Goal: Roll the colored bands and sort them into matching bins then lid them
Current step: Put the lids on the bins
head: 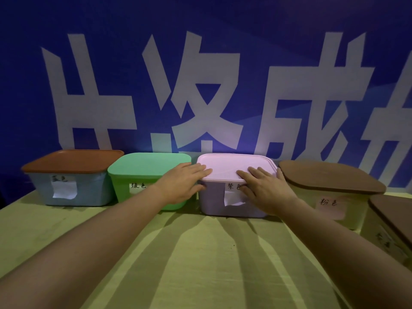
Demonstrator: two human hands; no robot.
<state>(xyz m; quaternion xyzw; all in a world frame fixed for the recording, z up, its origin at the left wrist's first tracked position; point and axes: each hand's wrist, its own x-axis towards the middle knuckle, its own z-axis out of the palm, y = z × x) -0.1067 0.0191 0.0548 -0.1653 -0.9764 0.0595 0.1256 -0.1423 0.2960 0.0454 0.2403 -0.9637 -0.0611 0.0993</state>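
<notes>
Left hand (181, 186) and right hand (265, 188) press flat, fingers extended, on the pink lid (231, 166). The lid sits on the purple bin (214, 204), between the green bin (138, 175) and the cream bin (341, 204).

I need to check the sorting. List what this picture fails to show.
- Bin contents: head view, every lid on, e.g. purple bin under its lid.
- Far-right bin: cut by the frame edge, label blurred.
- Purple bin's label: partly behind right hand.
- Left hand thumb: hidden.

Both hands are pressing flat on the pink lid (234, 167) of the purple bin (214, 201) (left hand (180, 186), right hand (267, 190)), on the table (200, 264).
</notes>
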